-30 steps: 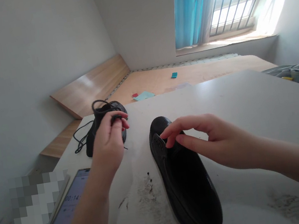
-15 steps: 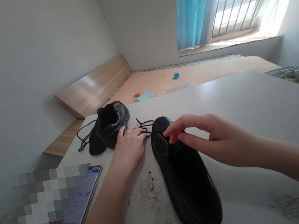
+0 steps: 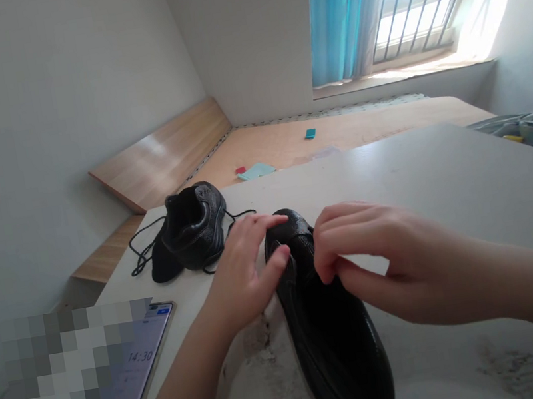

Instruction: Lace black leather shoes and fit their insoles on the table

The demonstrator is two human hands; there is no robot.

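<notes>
Black grained-leather shoe (image 3: 334, 323), dark hollow inside, toe toward 11 o'clock; left hand (image 3: 247, 270) loosely parted; right hand (image 3: 382, 259) curled, cannot tell hold.

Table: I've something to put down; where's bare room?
Free: beyond right hand to the far edge of the table; smudged, between near shoe and right forearm. Crowded: left side, with phone, far shoe and laces; near shoe's toe, with left hand.

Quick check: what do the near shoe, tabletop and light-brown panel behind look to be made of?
The near shoe: probably leather or a synthetic like it; it is black, grained and softly glossy at the front.
The tabletop: perhaps painted or laminated board; it is white, with a soft sheen.
The light-brown panel: wood or a wood-patterned laminate, satiny, with faint streaks.
</notes>
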